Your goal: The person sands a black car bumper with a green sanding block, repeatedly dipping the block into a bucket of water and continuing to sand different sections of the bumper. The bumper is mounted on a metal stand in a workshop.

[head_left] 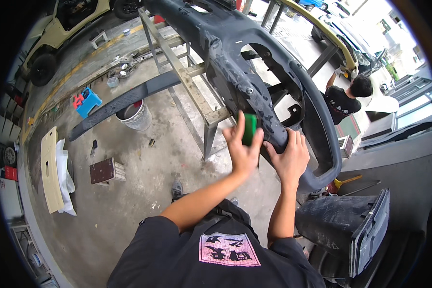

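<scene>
Head view shows 1 big dark bumper lying over the metal stand, its end passing beyond the stand's near corner. It is probably stiff, rather light for its size, and slippery where the surface looks wet; the rounded end should give good hold. There the right hand grasps it. The left hand, blurred, pinches 1 green block, likely light, at the bumper's side.

Smudged bucket, dark bin.
</scene>
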The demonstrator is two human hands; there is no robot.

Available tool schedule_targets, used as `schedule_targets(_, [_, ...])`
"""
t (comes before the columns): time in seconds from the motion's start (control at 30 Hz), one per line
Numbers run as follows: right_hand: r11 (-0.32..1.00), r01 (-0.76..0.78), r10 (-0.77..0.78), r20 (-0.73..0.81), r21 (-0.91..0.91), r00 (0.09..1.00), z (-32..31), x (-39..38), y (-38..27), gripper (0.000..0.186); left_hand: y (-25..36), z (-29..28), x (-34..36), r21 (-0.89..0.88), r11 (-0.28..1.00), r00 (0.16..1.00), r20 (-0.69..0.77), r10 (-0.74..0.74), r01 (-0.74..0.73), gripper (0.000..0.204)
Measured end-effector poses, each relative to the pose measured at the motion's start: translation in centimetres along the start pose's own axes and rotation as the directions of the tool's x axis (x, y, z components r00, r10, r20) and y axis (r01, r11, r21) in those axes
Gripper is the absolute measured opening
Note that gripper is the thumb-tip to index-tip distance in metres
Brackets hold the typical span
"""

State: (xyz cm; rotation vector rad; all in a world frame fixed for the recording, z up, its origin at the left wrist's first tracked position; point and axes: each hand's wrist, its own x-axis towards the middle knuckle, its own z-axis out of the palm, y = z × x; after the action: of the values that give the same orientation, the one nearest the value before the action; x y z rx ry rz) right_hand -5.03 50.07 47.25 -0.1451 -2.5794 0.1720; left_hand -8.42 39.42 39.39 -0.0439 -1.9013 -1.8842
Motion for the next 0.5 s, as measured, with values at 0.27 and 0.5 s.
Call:
schedule_targets(0.27, [0.999, 0.012, -0.012, -0.009, 0.030, 1.000, 0.0, 0.3, -0.3, 0.058, -1.1, 0.5, 0.1, -0.022, 1.000, 0.999, -0.044, 0.013, -0.014, 0.073])
schedule_targets(0.5, [0.999, 0.039, -0.039, -0.014, 0.007, 0.999, 0.3, 0.1, -0.3, 0.059, -0.3, 0.6, 1.7, -0.195, 0.968, 0.982, -0.070, -0.174, 0.158, 0.071])
